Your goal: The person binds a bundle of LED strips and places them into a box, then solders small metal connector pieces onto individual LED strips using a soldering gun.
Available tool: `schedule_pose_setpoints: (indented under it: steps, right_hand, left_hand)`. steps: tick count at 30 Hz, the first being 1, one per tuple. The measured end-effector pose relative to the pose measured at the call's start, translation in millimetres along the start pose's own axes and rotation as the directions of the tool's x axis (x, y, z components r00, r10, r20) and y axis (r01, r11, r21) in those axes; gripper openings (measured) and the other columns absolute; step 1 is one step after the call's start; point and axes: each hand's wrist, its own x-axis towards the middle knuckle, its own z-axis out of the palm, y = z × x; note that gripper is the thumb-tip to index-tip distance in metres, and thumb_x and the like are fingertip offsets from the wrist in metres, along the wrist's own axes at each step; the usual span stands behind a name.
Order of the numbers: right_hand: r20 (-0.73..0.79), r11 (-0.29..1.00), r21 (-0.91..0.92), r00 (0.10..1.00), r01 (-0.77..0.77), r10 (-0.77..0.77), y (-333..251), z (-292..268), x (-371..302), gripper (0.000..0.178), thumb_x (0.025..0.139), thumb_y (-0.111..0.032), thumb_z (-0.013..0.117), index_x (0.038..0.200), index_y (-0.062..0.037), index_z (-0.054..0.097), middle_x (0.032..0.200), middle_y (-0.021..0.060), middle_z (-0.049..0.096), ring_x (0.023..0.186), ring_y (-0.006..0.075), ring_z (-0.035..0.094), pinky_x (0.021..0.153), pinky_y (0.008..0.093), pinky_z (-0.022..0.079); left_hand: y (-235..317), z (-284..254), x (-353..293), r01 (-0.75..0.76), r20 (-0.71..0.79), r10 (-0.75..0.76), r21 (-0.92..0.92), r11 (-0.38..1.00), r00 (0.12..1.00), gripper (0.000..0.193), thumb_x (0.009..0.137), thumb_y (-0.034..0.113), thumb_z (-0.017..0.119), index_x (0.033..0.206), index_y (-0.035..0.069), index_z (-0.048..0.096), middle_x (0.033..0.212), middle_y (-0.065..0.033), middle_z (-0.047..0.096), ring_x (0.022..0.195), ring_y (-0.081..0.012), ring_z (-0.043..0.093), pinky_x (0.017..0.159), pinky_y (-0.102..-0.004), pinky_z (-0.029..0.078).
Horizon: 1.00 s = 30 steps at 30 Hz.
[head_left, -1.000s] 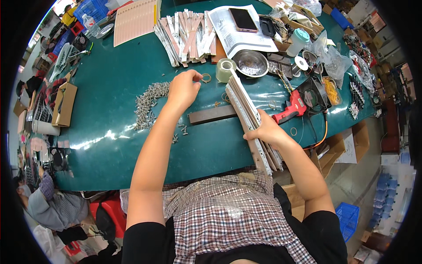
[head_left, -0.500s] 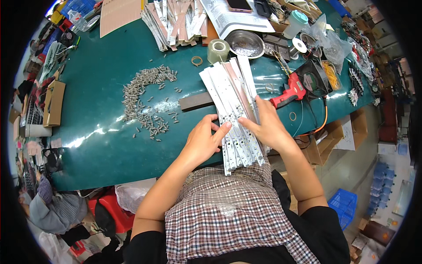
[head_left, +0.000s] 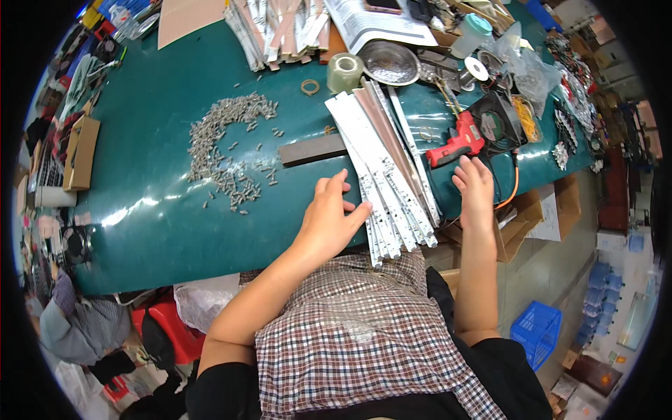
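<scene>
A fanned stack of long, white strip boards (head_left: 383, 180) with small dark components lies across the table edge in front of me. My left hand (head_left: 327, 215) rests at the stack's left side, fingers apart, thumb tip against the strips. My right hand (head_left: 476, 187) is off the stack to its right, palm partly up with loosely bent fingers and nothing in it. Just beyond that hand lies a red soldering gun (head_left: 458, 142). A dark rectangular bar (head_left: 311, 150) lies left of the stack, with its right end against the strips.
Many small metal parts (head_left: 227, 136) are heaped on the green table (head_left: 140, 161) at left. Behind the strips stand a tape roll (head_left: 345, 72), a metal dish (head_left: 390, 63) and more strips (head_left: 276, 31). A small fan (head_left: 498, 122) and solder spool (head_left: 475, 69) are at right.
My right hand has let go of the strips and moved right, toward the soldering gun. My left hand stays at the stack's left side.
</scene>
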Motion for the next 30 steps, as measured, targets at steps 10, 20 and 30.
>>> schedule_pose_setpoints:
  steps: [10, 20, 30]
  right_hand:
    - [0.364, 0.820, 0.380, 0.884, -0.428, 0.293, -0.8, -15.7, 45.8, 0.063, 0.085, -0.028, 0.076, 0.130, 0.0066, 0.047, 0.129, 0.0150, 0.052, 0.110, 0.0254, 0.059, 0.094, 0.0351, 0.051]
    - [0.435, 0.776, 0.503, 0.887, -0.381, 0.154, -2.7, -18.3, 34.7, 0.046, 0.094, -0.009, 0.063, 0.133, 0.0061, 0.044, 0.128, 0.0167, 0.055, 0.124, 0.0276, 0.053, 0.108, 0.0384, 0.043]
    - [0.438, 0.800, 0.599, 0.839, -0.004, -0.324, -80.3, -82.1, -59.5, 0.072, 0.076, 0.007, 0.061, 0.143, 0.0006, 0.034, 0.106, 0.0068, 0.045, 0.094, 0.0150, 0.048, 0.092, 0.0331, 0.046]
  left_hand:
    - [6.6, 10.3, -15.3, 0.055, 0.175, -0.043, -0.065, 0.996, 0.984, 0.074, 0.091, 0.021, 0.068, 0.146, -0.010, 0.029, 0.129, -0.0211, 0.046, 0.087, -0.0207, 0.067, 0.080, -0.0318, 0.054]
    - [-4.1, -50.9, -18.4, -0.277, -0.273, 0.434, 0.466, 0.840, 0.858, 0.042, 0.087, 0.017, 0.065, 0.127, 0.006, 0.055, 0.123, -0.0172, 0.054, 0.112, -0.0362, 0.056, 0.095, -0.0439, 0.048]
    - [-91.9, -158.6, 2.0, 0.341, -0.530, 0.185, 0.737, 0.584, 0.828, 0.061, 0.099, 0.047, 0.048, 0.152, 0.020, 0.035, 0.160, -0.0201, 0.019, 0.149, -0.0406, 0.013, 0.118, -0.0570, 0.010]
